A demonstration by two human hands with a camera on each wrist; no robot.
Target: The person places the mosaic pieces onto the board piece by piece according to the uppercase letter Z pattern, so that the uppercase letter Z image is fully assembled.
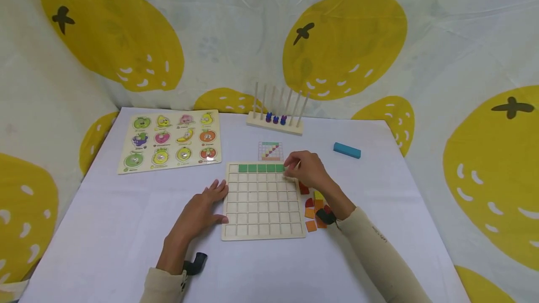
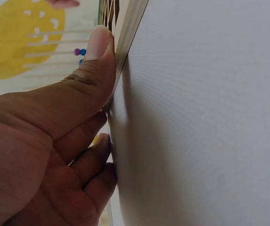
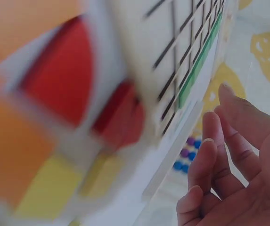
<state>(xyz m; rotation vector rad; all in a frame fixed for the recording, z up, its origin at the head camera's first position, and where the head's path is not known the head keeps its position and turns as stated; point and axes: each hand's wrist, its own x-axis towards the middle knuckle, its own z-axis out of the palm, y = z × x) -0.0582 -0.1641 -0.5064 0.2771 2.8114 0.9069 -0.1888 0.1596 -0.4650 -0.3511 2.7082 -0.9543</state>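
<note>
A wooden grid board lies on the table, with several green square tiles side by side in its far row. At the board's left edge rests my left hand, fingers spread. Its thumb touches the board's rim in the left wrist view. Over the far right corner hovers my right hand, hiding the cells beneath. Its fingers are loosely bent, and the right wrist view shows nothing between thumb and fingertips. A pattern card lies just beyond the board.
Orange tiles, red pieces and yellow pieces lie right of the board. A fruit puzzle is at the far left. Behind stands a pegged rack with beads. A blue block lies at the right.
</note>
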